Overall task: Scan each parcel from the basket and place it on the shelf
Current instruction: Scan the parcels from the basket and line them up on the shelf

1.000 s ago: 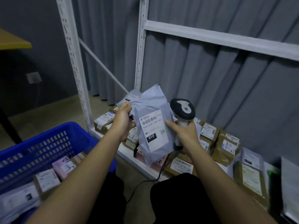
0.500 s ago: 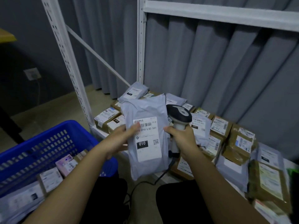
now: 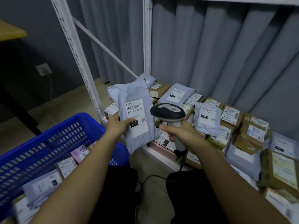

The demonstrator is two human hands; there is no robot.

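Head view. Centre frame: your left hand (image 3: 119, 125) grips a grey poly mailer parcel (image 3: 133, 115) by its left edge, thumb lying across the white shipping label (image 3: 136, 118). Parcel held upright, tilted slightly, label facing you; the label reads 010-010-L30-551, with a black "010" tag beside the thumb.

Just right of it: your right hand (image 3: 179, 132) is wrapped around the handle of a barcode scanner (image 3: 168, 113), black head up, next to the parcel's right edge. I can't tell if they touch. The scanner's cable (image 3: 182, 165) drops toward the floor between your knees.

Lower left: blue plastic basket (image 3: 53, 143), perforated walls, with several labelled parcels inside, one of them a pink box (image 3: 80, 151).

Right half: bottom shelf (image 3: 161, 156) of a white metal rack, crowded with brown cartons and grey mailers laid flat. One grey mailer tagged "231" (image 3: 207, 118) sits on top of the cartons.

Behind the rack: grey curtain (image 3: 218, 46). Far left: wall socket (image 3: 43, 69) and a yellow tabletop (image 3: 9, 31) corner.
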